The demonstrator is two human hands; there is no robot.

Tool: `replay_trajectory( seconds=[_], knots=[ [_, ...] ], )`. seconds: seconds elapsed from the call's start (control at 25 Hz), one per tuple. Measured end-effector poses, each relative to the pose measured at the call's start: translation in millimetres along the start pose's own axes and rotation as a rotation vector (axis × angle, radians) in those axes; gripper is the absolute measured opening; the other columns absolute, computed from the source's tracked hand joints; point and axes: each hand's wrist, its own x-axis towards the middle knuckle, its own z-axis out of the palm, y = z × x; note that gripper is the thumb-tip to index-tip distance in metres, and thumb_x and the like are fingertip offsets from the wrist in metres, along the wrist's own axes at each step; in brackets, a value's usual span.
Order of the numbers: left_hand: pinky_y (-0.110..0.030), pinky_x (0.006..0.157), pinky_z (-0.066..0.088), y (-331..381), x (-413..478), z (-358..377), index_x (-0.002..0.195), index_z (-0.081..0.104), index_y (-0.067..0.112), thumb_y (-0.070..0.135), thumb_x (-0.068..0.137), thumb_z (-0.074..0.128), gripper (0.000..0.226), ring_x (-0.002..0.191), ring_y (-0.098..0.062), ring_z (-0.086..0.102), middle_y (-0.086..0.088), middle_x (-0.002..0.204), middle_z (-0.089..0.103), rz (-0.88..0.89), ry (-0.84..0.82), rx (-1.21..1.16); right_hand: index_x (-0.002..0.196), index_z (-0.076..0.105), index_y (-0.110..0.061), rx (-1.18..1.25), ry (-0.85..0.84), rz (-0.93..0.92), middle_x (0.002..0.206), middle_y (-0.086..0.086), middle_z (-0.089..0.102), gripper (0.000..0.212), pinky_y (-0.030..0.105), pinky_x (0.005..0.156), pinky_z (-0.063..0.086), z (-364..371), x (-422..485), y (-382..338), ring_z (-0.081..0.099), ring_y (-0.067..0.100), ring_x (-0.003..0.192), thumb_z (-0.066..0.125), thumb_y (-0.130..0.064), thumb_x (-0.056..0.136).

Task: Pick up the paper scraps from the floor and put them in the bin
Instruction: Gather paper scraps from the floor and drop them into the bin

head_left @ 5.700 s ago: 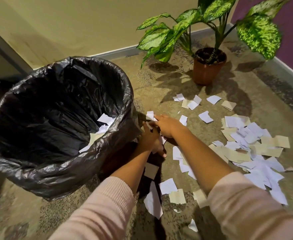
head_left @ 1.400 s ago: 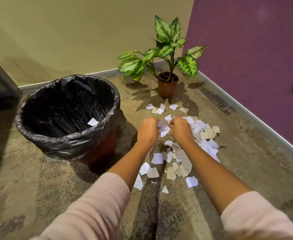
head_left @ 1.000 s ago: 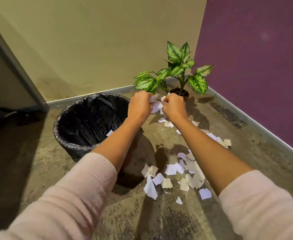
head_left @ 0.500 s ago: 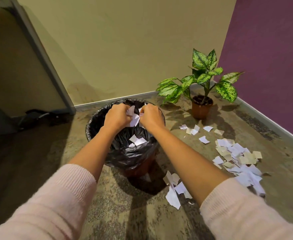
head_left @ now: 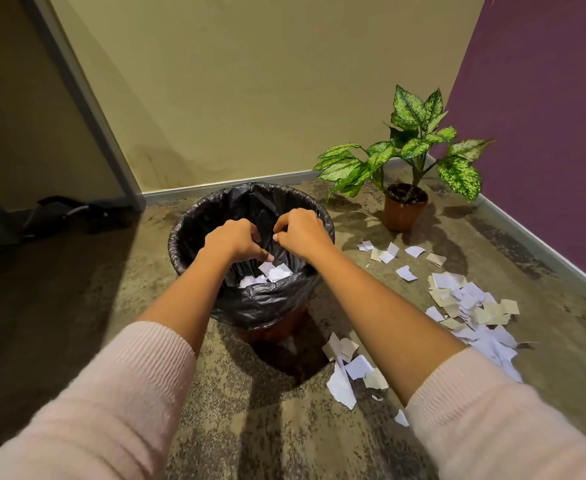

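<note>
A bin lined with a black bag (head_left: 260,306) stands on the floor in the middle of the view. Both my hands hover over its mouth, close together. My left hand (head_left: 232,242) and my right hand (head_left: 302,232) have their fingers loosely curled downward, and no paper shows in either. White scraps (head_left: 274,271) lie inside the bin just below my fingers. Several paper scraps (head_left: 468,306) are strewn on the floor to the right of the bin, and a smaller cluster of scraps (head_left: 347,372) lies by its base under my right forearm.
A potted plant (head_left: 404,206) stands in the corner behind the scraps, where the beige wall meets the purple wall (head_left: 544,133). A dark object (head_left: 63,213) lies on the floor at the left beside a door frame (head_left: 87,109).
My hands carried a bunch of scraps from the floor up over the bin. The scraps have dropped from my hands into the bin.
</note>
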Motion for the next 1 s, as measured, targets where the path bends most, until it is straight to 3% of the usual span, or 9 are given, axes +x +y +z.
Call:
replay_trajectory(
  seconds=[0.32,0.76,0.88,1.0],
  knots=[
    [-0.042,0.084,0.053,29,-3,-7,0.130,0.055,0.021,0.059,0.082,0.064,0.062,0.112,-0.028,0.061,-0.006,0.123,0.064,0.057,0.173,0.067,0.126,0.064,-0.018,-0.018,0.099,-0.054,0.125,0.012,0.065,0.035,0.038,0.089,0.050,-31,-5,15,0.060,0.032,0.115,0.063,-0.024,0.091],
    [-0.045,0.096,0.046,179,-2,10,0.132,0.052,0.018,0.050,0.087,0.059,0.055,0.122,-0.034,0.052,-0.013,0.127,0.060,0.373,0.244,0.075,0.131,0.058,-0.019,-0.185,0.116,0.145,0.129,0.016,0.059,0.040,0.041,0.091,0.047,-92,-28,134,0.046,0.035,0.127,0.059,-0.031,0.092],
    [-0.045,0.098,0.045,211,-4,53,0.136,0.048,0.015,0.046,0.087,0.059,0.059,0.123,-0.035,0.049,-0.015,0.130,0.056,0.467,0.164,0.084,0.130,0.058,-0.019,-0.245,0.048,0.215,0.128,0.016,0.059,0.042,0.041,0.090,0.047,-85,-44,180,0.045,0.036,0.127,0.060,-0.031,0.090],
    [-0.044,0.101,0.042,222,-7,105,0.141,0.042,0.018,0.046,0.084,0.062,0.066,0.128,-0.034,0.044,-0.015,0.137,0.050,0.485,-0.031,0.133,0.134,0.056,-0.024,-0.243,-0.040,0.282,0.130,0.015,0.059,0.048,0.041,0.092,0.048,-66,-63,220,0.045,0.034,0.128,0.061,-0.023,0.086]
  ],
)
